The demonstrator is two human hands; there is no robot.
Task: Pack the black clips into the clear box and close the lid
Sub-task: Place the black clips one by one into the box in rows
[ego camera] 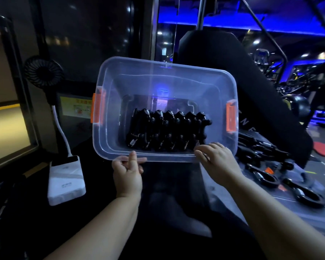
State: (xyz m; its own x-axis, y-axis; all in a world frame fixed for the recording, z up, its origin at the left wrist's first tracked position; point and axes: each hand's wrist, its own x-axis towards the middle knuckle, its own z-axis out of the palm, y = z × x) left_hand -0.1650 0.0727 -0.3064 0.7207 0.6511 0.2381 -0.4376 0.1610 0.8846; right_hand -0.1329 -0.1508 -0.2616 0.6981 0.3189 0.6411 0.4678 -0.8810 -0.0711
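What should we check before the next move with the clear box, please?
1. Left hand grip on the near rim of the clear box: ok.
2. Right hand grip on the same rim: ok.
3. Black clips inside sit in tidy rows: ok.
4. All clips packed: not ok, loose clips lie outside, to the right.
5. Lid on: not ok, the box is open.
6. Orange latches undamaged: cannot tell.
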